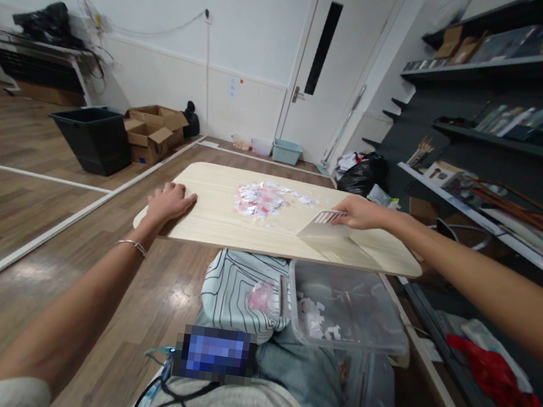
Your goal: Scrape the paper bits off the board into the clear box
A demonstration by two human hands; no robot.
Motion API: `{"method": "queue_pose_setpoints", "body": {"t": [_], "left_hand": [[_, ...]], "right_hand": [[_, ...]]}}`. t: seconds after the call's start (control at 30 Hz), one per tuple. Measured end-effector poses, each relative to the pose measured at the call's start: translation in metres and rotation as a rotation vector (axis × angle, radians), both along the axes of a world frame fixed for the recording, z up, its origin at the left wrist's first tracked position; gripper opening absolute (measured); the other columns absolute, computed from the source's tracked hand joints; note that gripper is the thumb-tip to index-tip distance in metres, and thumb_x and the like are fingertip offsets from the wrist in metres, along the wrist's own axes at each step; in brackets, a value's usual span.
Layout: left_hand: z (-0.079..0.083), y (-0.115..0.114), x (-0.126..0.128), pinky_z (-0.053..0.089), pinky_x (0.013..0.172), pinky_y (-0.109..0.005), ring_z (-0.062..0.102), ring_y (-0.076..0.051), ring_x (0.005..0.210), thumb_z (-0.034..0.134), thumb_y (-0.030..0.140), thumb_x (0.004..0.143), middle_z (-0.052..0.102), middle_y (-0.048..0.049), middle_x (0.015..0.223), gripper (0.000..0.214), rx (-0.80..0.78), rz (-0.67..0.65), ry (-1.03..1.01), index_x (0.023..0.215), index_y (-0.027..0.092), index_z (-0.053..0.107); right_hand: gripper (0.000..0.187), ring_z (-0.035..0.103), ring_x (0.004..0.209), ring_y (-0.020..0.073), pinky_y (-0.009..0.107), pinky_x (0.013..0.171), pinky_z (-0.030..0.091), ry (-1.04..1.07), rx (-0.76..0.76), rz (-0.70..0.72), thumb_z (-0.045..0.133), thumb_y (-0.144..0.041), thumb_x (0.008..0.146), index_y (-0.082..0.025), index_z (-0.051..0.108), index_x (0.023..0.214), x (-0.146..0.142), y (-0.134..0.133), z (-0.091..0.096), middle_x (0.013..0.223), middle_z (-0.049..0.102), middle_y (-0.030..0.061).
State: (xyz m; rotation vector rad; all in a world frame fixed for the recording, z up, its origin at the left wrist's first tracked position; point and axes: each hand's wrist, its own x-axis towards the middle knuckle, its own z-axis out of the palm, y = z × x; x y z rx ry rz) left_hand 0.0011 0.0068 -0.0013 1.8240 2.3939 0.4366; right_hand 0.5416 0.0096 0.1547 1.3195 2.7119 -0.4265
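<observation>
A pale wooden board (217,231) with rounded corners lies level in front of me. My left hand (170,204) grips its left end, fingers and thumb over the top. In my right hand (358,212) is a thin flat scraper (324,231) with slots along its upper edge. It stands tilted on the right part of the board, its lower edge near the surface. A loose heap of small white and pink scraps (262,199) lies left of the scraper, with a few pieces trailing towards it. A clear plastic bin (357,310) below the board's front edge holds white scraps (313,317).
A patterned cloth bag (233,292) with a pink patch lies beside the bin. On the floor stand a black bin (93,141), open cardboard boxes (152,136) and a blue-green basket (287,152). Dark shelves (513,140) line the right side. A door (339,65) is ahead.
</observation>
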Motion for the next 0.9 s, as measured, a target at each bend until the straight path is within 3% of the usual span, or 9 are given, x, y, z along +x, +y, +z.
{"method": "queue_pose_setpoints", "body": {"t": [0.27, 0.43, 0.6, 0.77, 0.9], "left_hand": [[0.001, -0.001, 0.001, 0.050, 0.131, -0.076, 0.061, -0.061, 0.162, 0.041, 0.066, 0.112, 0.061, -0.0343, 0.183, 0.080, 0.001, -0.004, -0.014, 0.162, 0.015, 0.076], [0.002, -0.002, 0.001, 0.049, 0.132, -0.075, 0.062, -0.061, 0.162, 0.041, 0.066, 0.110, 0.061, -0.0357, 0.182, 0.081, -0.001, 0.003, -0.022, 0.160, 0.014, 0.077], [0.002, -0.003, 0.002, 0.048, 0.132, -0.075, 0.062, -0.060, 0.161, 0.039, 0.068, 0.111, 0.061, -0.0345, 0.183, 0.082, 0.008, 0.001, -0.016, 0.163, 0.015, 0.075], [0.001, -0.002, 0.001, 0.048, 0.133, -0.076, 0.062, -0.061, 0.160, 0.040, 0.067, 0.113, 0.061, -0.0337, 0.183, 0.080, 0.000, 0.000, -0.009, 0.163, 0.016, 0.076], [0.002, -0.002, 0.001, 0.049, 0.133, -0.076, 0.062, -0.061, 0.161, 0.040, 0.068, 0.113, 0.061, -0.0342, 0.183, 0.081, -0.005, -0.005, -0.010, 0.163, 0.015, 0.076]], "right_hand": [[0.040, 0.074, 0.082, 0.0256, 0.033, 0.078, 0.049, -0.021, 0.001, -0.085, 0.083, -0.055, 0.086, -0.019, 0.096, 0.096, -0.006, 0.006, 0.001, 0.088, 0.089, 0.0073], [0.023, 0.073, 0.085, 0.0265, 0.034, 0.078, 0.050, -0.200, -0.065, -0.127, 0.083, -0.041, 0.077, -0.019, 0.086, 0.086, -0.026, -0.004, 0.003, 0.085, 0.084, 0.0053], [0.017, 0.074, 0.087, 0.0289, 0.035, 0.081, 0.052, -0.283, -0.032, -0.134, 0.087, -0.036, 0.077, -0.023, 0.076, 0.077, -0.043, -0.009, 0.003, 0.085, 0.082, 0.0074], [0.007, 0.075, 0.089, 0.0271, 0.034, 0.082, 0.053, -0.293, -0.033, -0.114, 0.079, -0.027, 0.078, -0.022, 0.074, 0.080, -0.045, -0.006, -0.001, 0.092, 0.086, 0.0087], [0.011, 0.070, 0.083, 0.0248, 0.033, 0.077, 0.050, -0.288, -0.029, -0.117, 0.076, -0.029, 0.076, -0.023, 0.069, 0.072, -0.046, -0.006, -0.001, 0.081, 0.079, 0.0056]]}}
